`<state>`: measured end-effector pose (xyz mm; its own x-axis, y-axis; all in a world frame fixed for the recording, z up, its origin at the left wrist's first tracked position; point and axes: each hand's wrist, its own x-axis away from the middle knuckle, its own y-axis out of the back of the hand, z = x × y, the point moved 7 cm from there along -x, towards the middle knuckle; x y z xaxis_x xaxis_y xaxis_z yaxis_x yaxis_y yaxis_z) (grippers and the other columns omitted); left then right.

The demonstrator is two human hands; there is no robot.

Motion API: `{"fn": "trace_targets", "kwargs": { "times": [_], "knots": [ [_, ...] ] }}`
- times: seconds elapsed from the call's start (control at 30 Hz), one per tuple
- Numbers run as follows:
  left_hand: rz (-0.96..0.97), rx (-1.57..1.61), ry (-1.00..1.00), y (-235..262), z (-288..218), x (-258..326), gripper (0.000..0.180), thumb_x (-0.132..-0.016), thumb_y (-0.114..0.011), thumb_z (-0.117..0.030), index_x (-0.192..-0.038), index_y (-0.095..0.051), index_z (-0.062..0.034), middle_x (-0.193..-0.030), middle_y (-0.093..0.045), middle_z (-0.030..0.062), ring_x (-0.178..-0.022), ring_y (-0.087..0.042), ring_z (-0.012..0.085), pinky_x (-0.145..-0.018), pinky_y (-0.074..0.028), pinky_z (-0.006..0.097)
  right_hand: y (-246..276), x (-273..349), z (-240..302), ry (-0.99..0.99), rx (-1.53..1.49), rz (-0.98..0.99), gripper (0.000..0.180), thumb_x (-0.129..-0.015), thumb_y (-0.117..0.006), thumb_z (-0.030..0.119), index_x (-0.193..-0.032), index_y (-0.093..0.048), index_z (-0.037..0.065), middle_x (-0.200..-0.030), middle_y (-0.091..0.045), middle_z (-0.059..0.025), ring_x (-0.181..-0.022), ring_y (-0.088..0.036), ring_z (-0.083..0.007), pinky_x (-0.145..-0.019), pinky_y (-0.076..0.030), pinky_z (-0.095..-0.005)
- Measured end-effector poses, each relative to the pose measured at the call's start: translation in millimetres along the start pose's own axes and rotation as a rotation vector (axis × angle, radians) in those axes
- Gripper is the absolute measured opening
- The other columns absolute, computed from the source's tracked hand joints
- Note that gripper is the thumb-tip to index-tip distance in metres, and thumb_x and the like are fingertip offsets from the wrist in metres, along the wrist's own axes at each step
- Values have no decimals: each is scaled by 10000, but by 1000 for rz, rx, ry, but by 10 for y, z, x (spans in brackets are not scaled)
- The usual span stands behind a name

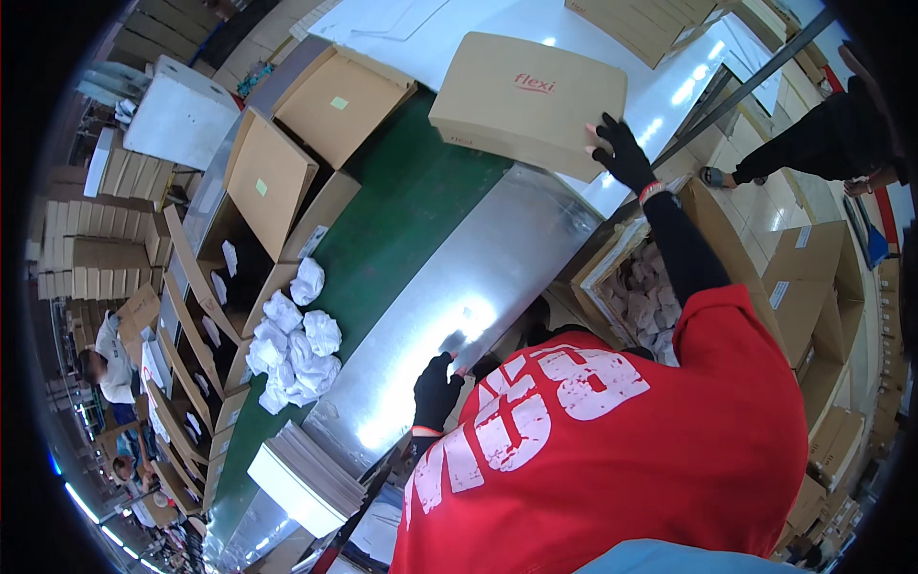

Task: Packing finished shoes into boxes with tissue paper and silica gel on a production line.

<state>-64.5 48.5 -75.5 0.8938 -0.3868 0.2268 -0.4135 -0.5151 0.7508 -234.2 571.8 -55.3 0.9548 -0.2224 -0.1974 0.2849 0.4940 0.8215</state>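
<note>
A closed brown cardboard box (521, 100) with red print on its lid rests at the far middle, across the white tabletop and the conveyor's metal edge. My right hand (623, 158), in a black glove with bare fingertips, touches its right end with fingers spread. In a matching black glove, my left hand (438, 390) is low over the metal edge strip (411, 325), close to my red shirt. Its fingers are partly extended, and I see nothing in it. Left of it, crumpled white paper wads (296, 344) lie heaped on the green belt (402, 191).
Open cartons (273, 182) line the belt's far side. A stack of white flat boxes (306, 478) sits near left. At right, a carton holds more paper wads (645, 292). Another person's leg (794, 148) shows beyond a metal rail (736, 96). Other people (115, 368) are far left.
</note>
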Motion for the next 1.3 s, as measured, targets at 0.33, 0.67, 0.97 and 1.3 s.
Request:
{"fn": "trace_targets", "kwargs": {
  "times": [0.33,0.67,0.97,1.3],
  "knots": [
    [46,-12,-89,-14,-154,-315,355,-866,-666,-282,-1165,-615,-98,-1073,-659,91,-960,-649,245,-805,-506,344,-787,597,293,-965,-1797,-279,433,-901,-639,161,-1294,-463,115,-1225,-499,-103,-1019,-549,-273,-807,-554,-384],
    [-4,-27,-60,-48,5,-96,323,-839,-667,-328,-1083,-635,-120,-979,-666,85,-867,-658,270,-738,-510,369,-810,200,-155,-436,-1079,-613,379,-916,-588,253,-1053,-495,-89,-1045,-572,-246,-979,-612,-324,-814,-573,-428],
    [88,0,178,-116,255,245,365,-865,-619,-351,-1153,-589,-130,-1017,-646,107,-942,-636,298,-782,-504,391,-356,-264,-906,-548,-60,-744,595,-656,-820,441,-936,-545,-6,-827,-640,-207,-783,-642,-374,-715,-515,-452],
    [49,-97,67,-245,1086,166,710,-803,-682,-375,-1373,-395,-66,-1326,-461,218,-1165,-521,361,-912,-469,435,-1258,541,-492,-966,-2028,-169,767,-921,-486,506,-1352,-241,-79,-1450,-296,-299,-1332,-356,-377,-1137,-270,-394]
  ]
}}
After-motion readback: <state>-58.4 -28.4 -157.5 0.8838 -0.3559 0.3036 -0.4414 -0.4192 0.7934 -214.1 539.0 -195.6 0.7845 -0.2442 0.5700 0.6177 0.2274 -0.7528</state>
